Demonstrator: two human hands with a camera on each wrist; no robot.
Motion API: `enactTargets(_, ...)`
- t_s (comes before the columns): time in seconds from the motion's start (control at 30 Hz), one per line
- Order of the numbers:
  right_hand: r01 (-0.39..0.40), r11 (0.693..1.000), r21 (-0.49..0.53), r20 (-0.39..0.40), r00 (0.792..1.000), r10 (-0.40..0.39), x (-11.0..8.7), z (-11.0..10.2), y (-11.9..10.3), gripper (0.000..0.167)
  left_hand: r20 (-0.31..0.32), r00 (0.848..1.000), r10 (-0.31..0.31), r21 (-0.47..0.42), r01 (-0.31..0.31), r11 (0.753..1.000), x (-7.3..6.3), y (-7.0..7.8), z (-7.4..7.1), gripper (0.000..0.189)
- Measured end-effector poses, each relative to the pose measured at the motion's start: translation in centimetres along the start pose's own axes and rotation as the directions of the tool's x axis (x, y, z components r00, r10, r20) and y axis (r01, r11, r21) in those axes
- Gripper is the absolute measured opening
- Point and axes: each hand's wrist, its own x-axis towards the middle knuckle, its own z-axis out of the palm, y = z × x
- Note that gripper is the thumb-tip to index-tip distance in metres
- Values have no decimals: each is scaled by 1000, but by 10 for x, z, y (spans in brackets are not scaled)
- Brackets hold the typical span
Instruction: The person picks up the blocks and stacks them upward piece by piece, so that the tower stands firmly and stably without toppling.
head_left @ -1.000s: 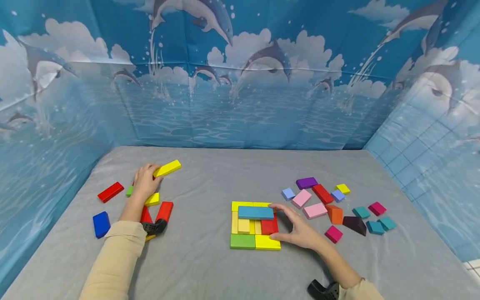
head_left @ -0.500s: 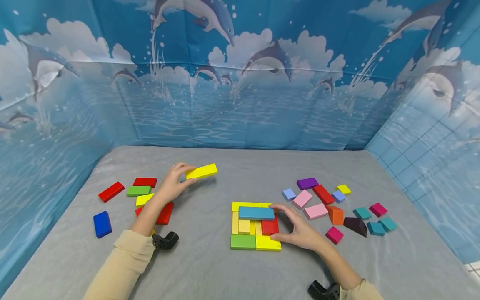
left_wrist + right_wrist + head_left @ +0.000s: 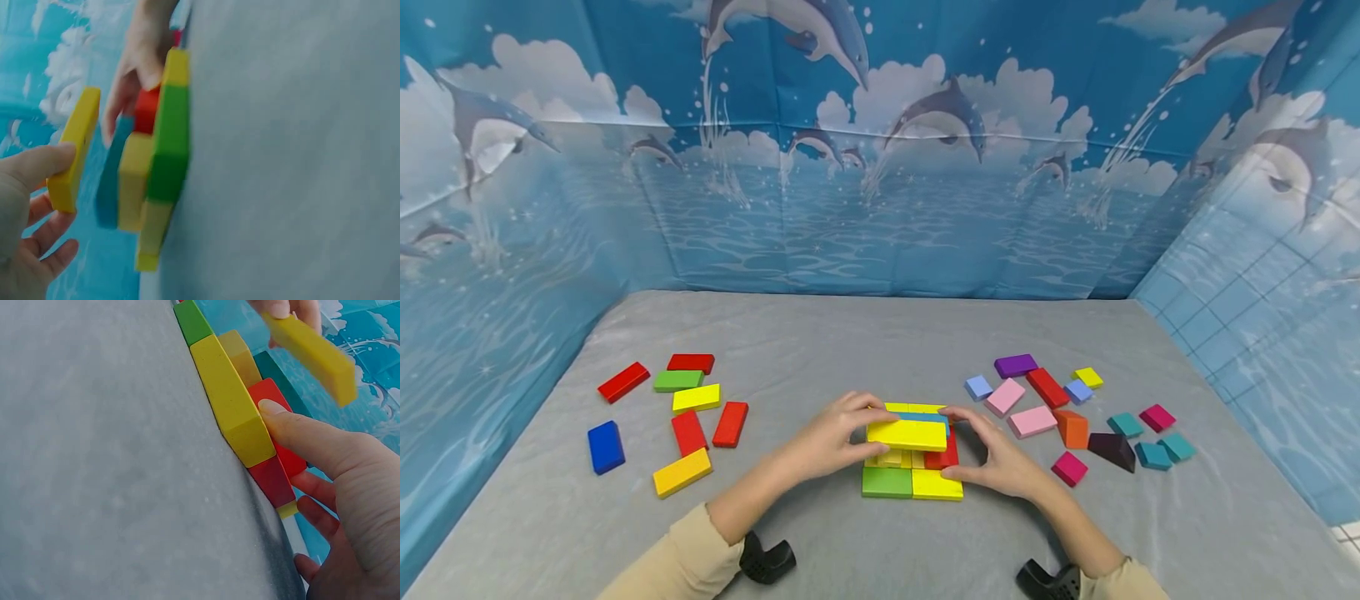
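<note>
Blocks stacked in a low rectangle stand in the head view, with a green block and a yellow one along the near side. My left hand pinches a long yellow block above the stack; a gap separates them in the left wrist view. Behind it lies the blue block on top of the stack, partly covered in the head view. My right hand grips the stack's right side. Its thumb touches the red block, and its index fingertip is at the blue block's right end.
On the left lie several loose blocks, among them a blue one, a green one and an orange-yellow one. To the right are pink blocks, an orange block and a dark triangular block. A dolphin-print curtain surrounds the grey surface.
My left hand has carried the long yellow block from the left pile rightward and nearer, to above the stack. The right hand has stayed at the stack's right side.
</note>
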Motion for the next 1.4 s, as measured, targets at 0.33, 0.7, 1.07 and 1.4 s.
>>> enactTargets(0.33, 5, 1000, 5, 5, 1000, -5, 0, 0, -1, 73, 20, 1000, 19, 192, -22, 981, -2, 12, 17, 35)
enactTargets(0.7, 17, 1000, 12, 3, 1000, -17, 1, -1, -2, 72, -35, 995, 95, 382, -74, 921, -3, 10, 27, 32)
enactTargets(1.07, 27, 1000, 4, 6, 1000, -27, 1, -2, -1, 72, -16, 995, -101, 92, 102, 991, -5, 0, 34, 55)
enactTargets(1.4, -5, 1000, 22, 18, 1000, 4, 0, -2, -4, 72, 5, 985, -170, -47, 170, 984, -7, -4, 37, 59)
